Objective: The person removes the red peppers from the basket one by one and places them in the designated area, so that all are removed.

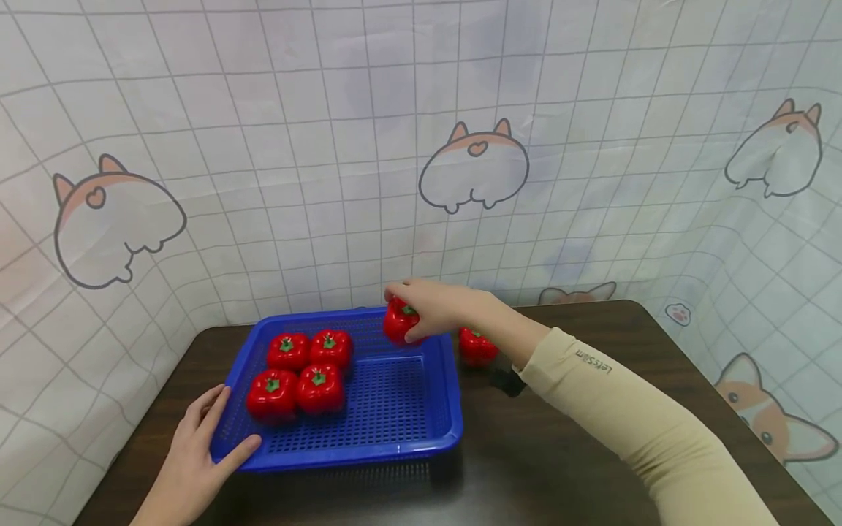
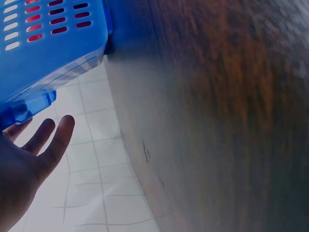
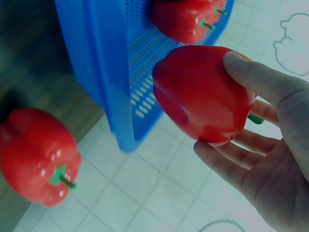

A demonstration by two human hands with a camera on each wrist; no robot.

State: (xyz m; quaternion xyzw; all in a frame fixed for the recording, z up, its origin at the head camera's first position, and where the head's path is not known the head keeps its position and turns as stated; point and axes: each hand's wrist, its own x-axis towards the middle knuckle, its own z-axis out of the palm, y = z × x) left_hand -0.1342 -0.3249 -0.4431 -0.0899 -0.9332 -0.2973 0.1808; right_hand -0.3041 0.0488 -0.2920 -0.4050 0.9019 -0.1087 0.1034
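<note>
My right hand [image 1: 437,303] grips a red bell pepper [image 1: 400,322] over the back right corner of a blue plastic basket [image 1: 395,449]. In the right wrist view, thumb and fingers hold that bell pepper [image 3: 203,94] near its green stem. Four things would overcount nothing here: several more red bell peppers [image 1: 320,389] stand grouped in the basket's left half. My left hand [image 1: 197,446] rests at the basket's left front corner, thumb over the rim. In the left wrist view the left hand [image 2: 29,164] has its fingers extended beside the basket's perforated wall [image 2: 53,43].
Another red bell pepper [image 1: 476,348] sits on the dark wooden table [image 1: 559,453], right of the basket, partly behind my right forearm. A small black object [image 1: 507,381] lies by that forearm. A white gridded cloth [image 1: 329,183] with dog drawings hangs behind the table.
</note>
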